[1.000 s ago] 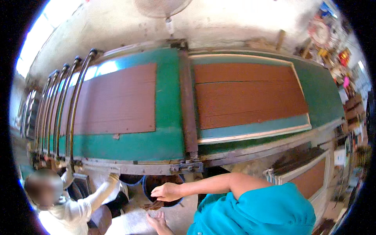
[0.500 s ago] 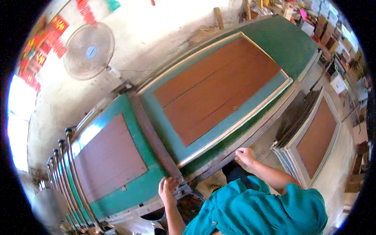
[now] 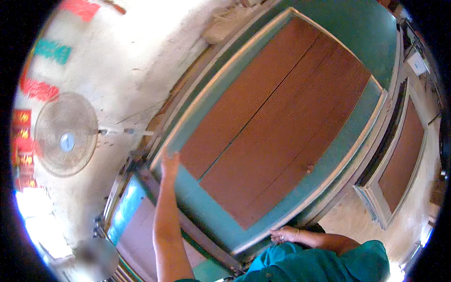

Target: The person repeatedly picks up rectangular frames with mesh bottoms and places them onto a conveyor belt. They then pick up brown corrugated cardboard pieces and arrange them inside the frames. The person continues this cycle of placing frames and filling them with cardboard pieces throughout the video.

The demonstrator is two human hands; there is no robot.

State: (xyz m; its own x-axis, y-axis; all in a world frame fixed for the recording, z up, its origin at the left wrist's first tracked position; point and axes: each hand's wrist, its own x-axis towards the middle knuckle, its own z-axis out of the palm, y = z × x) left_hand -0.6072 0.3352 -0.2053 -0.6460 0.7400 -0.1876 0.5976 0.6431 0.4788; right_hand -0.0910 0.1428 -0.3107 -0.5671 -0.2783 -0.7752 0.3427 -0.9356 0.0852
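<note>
A white fan [image 3: 66, 135] is seen at the far left, mounted against the rough pale wall [image 3: 136, 70]. The left hand [image 3: 169, 164] is stretched out, fingers spread wide, laid flat on the upper corner of the green-framed brown panel [image 3: 277, 127]. This panel is spread across the green counter [image 3: 376, 28]. Its lower edge is gripped by the right hand [image 3: 285, 233], fingers curled over the pale rim. A second framed panel [image 3: 399, 164] is leaned at the right.

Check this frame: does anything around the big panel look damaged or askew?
Nothing clearly damaged. The green-framed brown panel looks intact; left hand reaches its far corner, right hand rests on its near edge. Its tilt may be camera angle.
</note>
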